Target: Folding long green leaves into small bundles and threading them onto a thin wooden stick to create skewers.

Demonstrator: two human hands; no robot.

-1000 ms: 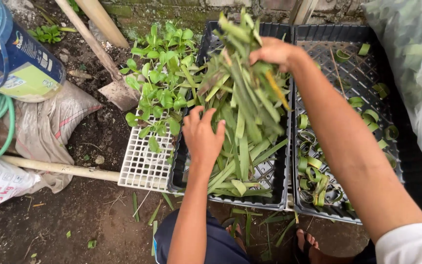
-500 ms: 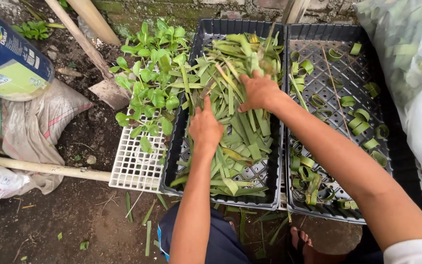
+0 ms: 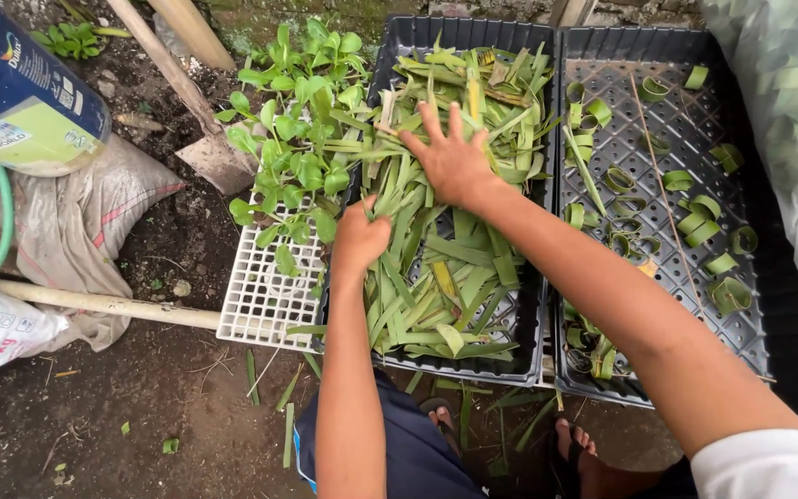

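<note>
A heap of long green leaf strips (image 3: 445,240) fills the black tray (image 3: 390,55) in the middle. My right hand (image 3: 450,157) lies flat on the heap near its far end, fingers spread wide. My left hand (image 3: 360,236) is curled at the heap's left edge, its fingers closed into the strips. To the right, a second black perforated tray (image 3: 778,305) holds several small rolled leaf rings (image 3: 695,222) and a thin stick.
A white grid tray (image 3: 256,310) with green seedlings (image 3: 297,139) sits left of the black trays. Further left are a trowel (image 3: 210,157), sacks (image 3: 66,222), a blue bucket (image 3: 20,102), a green hose and a wooden handle (image 3: 103,303). A clear plastic bag (image 3: 787,102) hangs at right. Bare soil below.
My right hand has come down from holding a raised bunch of strips and now presses flat on the heap. My left hand moved to the heap's left edge and closed.
</note>
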